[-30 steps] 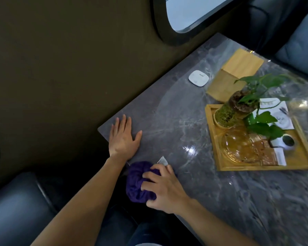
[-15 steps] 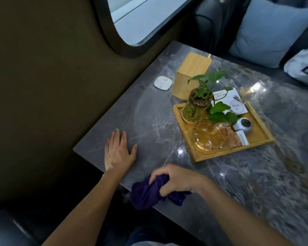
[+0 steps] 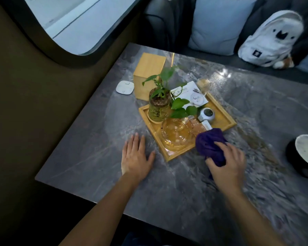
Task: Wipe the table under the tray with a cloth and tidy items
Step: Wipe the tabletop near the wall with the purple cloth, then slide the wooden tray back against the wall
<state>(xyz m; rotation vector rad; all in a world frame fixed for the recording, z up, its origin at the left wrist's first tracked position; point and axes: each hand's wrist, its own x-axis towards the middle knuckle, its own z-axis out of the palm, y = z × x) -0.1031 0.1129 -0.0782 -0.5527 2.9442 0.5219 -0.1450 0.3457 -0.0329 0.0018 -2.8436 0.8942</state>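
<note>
One grey marble table [image 3: 96, 157] beside an olive wall and one rounded window [image 3: 69, 20]; one cushion [image 3: 219, 23]; one wooden tray [image 3: 226, 119]; one wooden box [image 3: 148, 68]. Two hands: left hand [image 3: 136, 157] flat, released, on the table; right hand [image 3: 227, 163] grasping one purple cloth [image 3: 211, 145] against the tray's near edge

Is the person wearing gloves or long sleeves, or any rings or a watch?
No. The left hand and the right hand are bare, with no gloves. Both forearms are uncovered as far as the picture shows, so no sleeves appear. No ring, watch or bracelet shows on either one.
</note>
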